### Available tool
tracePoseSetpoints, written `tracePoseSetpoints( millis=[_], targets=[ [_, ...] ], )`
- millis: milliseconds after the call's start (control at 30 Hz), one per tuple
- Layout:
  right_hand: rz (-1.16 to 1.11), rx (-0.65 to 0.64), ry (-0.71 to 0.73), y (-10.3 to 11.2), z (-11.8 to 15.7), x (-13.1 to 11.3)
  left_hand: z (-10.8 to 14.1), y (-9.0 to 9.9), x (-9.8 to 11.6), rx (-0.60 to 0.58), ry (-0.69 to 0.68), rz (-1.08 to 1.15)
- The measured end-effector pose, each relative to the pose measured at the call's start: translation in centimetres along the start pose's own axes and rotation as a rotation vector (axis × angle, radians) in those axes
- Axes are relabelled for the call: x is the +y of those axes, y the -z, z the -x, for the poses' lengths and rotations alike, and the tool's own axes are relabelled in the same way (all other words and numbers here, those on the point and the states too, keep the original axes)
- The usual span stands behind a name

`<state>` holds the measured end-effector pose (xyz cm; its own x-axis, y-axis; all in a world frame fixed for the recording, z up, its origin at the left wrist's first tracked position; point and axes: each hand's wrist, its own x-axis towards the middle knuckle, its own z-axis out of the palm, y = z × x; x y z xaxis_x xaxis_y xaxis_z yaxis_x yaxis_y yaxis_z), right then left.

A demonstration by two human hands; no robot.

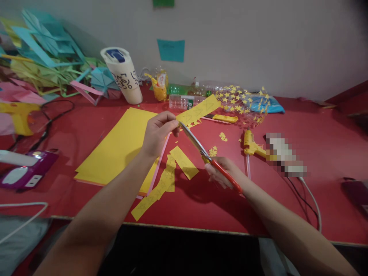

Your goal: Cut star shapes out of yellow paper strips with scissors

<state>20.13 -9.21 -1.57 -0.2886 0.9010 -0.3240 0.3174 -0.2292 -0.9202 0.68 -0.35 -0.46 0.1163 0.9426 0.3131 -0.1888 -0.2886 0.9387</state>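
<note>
My left hand (pixel 160 132) pinches the near end of a yellow paper strip (pixel 198 110) marked with drawn star outlines. Red-handled scissors (pixel 221 170) are in my right hand (pixel 221 172), their blades reaching up to the strip right at my left fingertips. Below my hands, more yellow strips (pixel 161 184) and a short yellow piece (pixel 184 163) lie on the red table (pixel 224 214). Small cut-out yellow stars (pixel 223 136) rest in little piles to the right. A stack of yellow sheets (pixel 115 145) lies under and left of my left hand.
A white tumbler (pixel 123 76), a clear plastic bottle (pixel 181 102) and a yellow cutter (pixel 225 119) stand or lie behind. Right are a star-covered clear form (pixel 244 101) and a yellow glue gun (pixel 251 143). Folded paper shapes (pixel 51 50) and another glue gun (pixel 21 117) are left.
</note>
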Motion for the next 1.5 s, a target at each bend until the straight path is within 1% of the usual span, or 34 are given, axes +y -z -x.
tracePoseSetpoints(
  millis=[133, 433, 633, 800, 967, 1100, 1500],
  targets=[
    [0.004, -0.006, -0.005, 0.0, 0.0, 0.1, 0.2, -0.1, 0.0, -0.016, -0.002, 0.024],
    [0.038, -0.044, 0.061, 0.2, 0.0, 0.3, 0.6, -0.5, -0.1, -0.048, -0.033, 0.025],
    [0.042, -0.035, 0.092, 0.0, 0.2, 0.3, 1.0, -1.1, -0.3, -0.045, -0.012, 0.032],
    [0.034, -0.043, 0.086, 0.0, 0.2, 0.2, 1.1, -1.2, -0.4, -0.049, -0.017, 0.068],
    [0.049, -0.004, 0.040, -0.3, 0.2, 0.2, 1.0, -1.2, -0.5, -0.047, -0.004, 0.082],
    [0.040, 0.014, 0.041, -0.5, 0.1, 0.3, 1.0, -1.2, -0.5, -0.048, 0.001, 0.103],
    [0.002, 0.005, 0.021, -0.4, 0.3, -0.2, 0.9, -1.2, -0.4, -0.063, 0.009, 0.133]
  ],
)
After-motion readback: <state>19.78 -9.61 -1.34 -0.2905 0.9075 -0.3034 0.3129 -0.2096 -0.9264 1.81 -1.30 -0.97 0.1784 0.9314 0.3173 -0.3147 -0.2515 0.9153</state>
